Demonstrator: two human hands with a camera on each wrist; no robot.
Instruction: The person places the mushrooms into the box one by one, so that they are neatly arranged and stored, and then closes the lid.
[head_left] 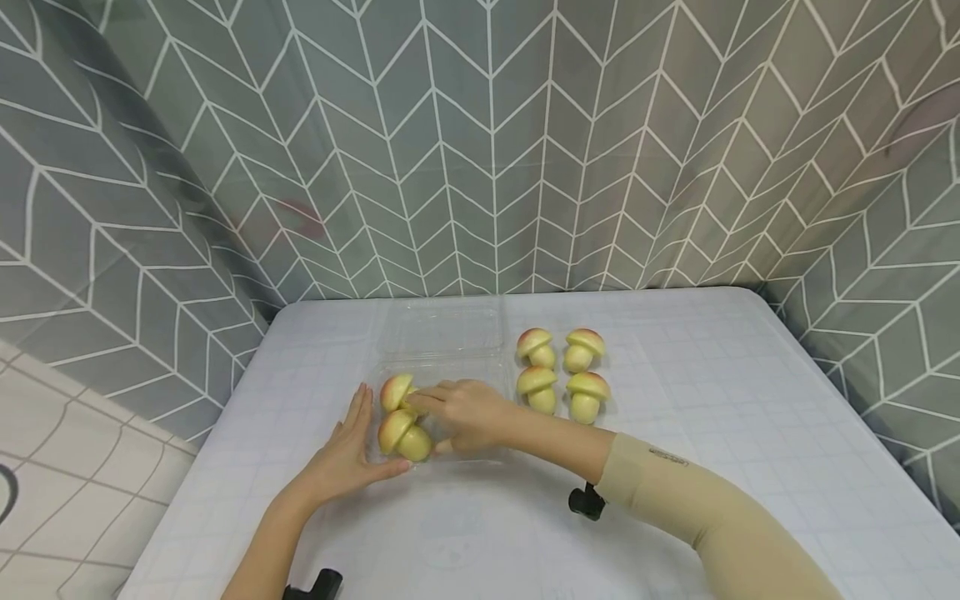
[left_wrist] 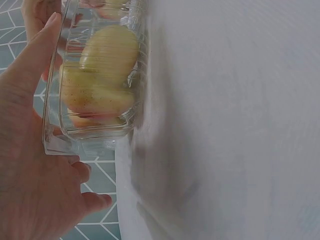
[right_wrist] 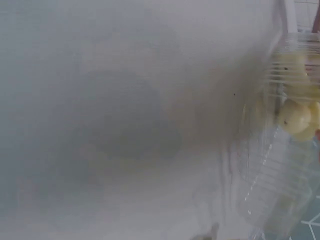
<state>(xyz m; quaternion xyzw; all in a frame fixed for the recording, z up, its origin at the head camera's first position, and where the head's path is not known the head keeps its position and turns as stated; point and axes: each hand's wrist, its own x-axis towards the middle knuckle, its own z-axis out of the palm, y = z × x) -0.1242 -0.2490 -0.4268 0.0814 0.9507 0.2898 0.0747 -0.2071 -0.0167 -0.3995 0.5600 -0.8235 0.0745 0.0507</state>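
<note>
A clear plastic clamshell box (head_left: 472, 367) lies on the table with its lid (head_left: 442, 327) folded back. Two yellow mushroom-shaped pieces with red-blushed caps, a rear one (head_left: 395, 392) and a front one (head_left: 405, 436), lie at its left end. My left hand (head_left: 341, 458) spans the box's near left corner, fingers straight along the side and thumb along the front rim. My right hand (head_left: 468, 414) reaches over the box from the right. Its fingertips touch the rear piece's stem, while the thumb stays apart near the front edge. Through the ribbed wall, the left wrist view shows a piece (left_wrist: 100, 75).
To the right of the box stand several more mushroom-shaped pieces (head_left: 585, 396) in two rows. A white cloth (head_left: 712, 375) covers the table. Grey curtains (head_left: 487, 167) with white zigzag lines hang behind and at the sides.
</note>
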